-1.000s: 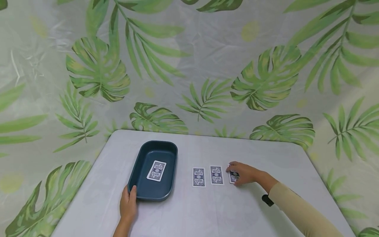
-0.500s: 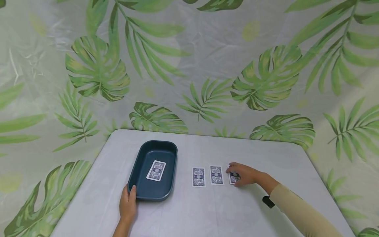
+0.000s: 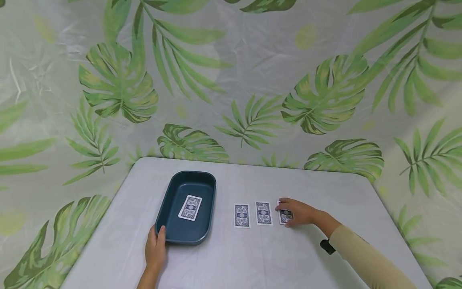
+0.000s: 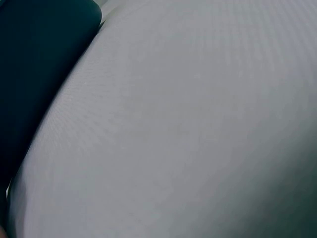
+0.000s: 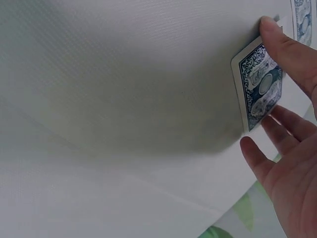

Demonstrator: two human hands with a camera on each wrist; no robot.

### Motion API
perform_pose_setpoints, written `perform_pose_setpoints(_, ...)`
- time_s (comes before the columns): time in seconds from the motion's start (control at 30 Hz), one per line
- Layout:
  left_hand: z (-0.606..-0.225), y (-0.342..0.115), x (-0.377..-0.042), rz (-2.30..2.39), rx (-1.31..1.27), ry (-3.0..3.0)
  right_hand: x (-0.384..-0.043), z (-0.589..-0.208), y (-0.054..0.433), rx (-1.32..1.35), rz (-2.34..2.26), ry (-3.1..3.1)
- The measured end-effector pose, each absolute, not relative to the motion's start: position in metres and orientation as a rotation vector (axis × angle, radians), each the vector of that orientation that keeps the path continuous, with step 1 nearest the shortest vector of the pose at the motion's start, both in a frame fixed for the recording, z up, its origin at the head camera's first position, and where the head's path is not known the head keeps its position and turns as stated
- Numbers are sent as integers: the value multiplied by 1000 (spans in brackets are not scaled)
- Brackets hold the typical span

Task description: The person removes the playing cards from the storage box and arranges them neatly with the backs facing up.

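Note:
A dark blue rectangular tray stands on the left of the table. My left hand grips its near left corner, thumb over the rim. Inside lies a face-down playing card with a blue patterned back, slightly slanted. To the right, two more face-down cards, a left one and a middle one, lie side by side. At the right end of this row my right hand holds a playing card by its opposite short edges, between thumb and fingers. The hand covers part of that card in the head view.
White cloth covers the table. Behind the table's far edge hangs a leaf-patterned curtain. A black device sits at the right wrist under a beige sleeve. The tray's dark side fills the left wrist view's upper left.

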State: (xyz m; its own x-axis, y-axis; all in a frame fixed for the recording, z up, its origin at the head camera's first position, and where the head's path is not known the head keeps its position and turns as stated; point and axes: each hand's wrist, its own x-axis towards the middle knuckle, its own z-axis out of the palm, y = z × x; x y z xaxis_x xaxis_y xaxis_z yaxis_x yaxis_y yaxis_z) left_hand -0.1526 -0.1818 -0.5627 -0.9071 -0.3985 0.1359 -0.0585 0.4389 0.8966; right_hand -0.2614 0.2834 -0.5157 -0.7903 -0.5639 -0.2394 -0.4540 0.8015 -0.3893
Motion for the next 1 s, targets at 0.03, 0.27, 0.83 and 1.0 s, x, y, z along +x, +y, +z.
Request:
perform_pose_setpoints(0.03,-562,-182,-152,-1459,392,-2370,-261,-516,284,-769,-445,2648)
perform_pose_setpoints(0.27,-564,-183,-153,-1455,390,-2371,-259,-518,285,-744,-485,2649)
perform_pose_setpoints(0.83,-565,-183,-154,-1449,384,-2368,-258,-521,290,-755,-566,2626)
perform_pose_setpoints(1.0,-565,-183,-154,-1454,387,-2367,-258,-522,291,-763,-568,2635)
